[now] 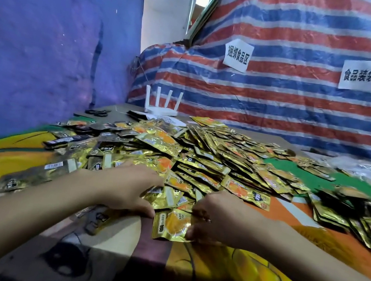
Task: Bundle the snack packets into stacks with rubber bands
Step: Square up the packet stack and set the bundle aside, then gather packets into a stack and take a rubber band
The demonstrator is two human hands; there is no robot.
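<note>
Head view: what do the snack packets look like?
– Small, flat gold foil snack packets, most printed with an orange picture, some lying dark side up. They lie in one loose heap across the middle of the surface, whose covering is printed with cartoon figures. Flatter overlapping rows of packets lie at the right.
– And the hands?
– The left hand rests on the near edge of the heap, its fingers fairly straight over the packets and the thumb spread wide. The right hand is just beside it, fingers curled, pinching the right edge of a single gold packet that lies flat at the front of the heap.
– What's around?
– A white four-antenna router and black scissors sit at the far left, beyond the heap. Behind hangs a red, white and blue striped tarpaulin bearing two white paper signs, and a blue sheet covers the left side. Both forearms cross the foreground and hide part of the surface.
</note>
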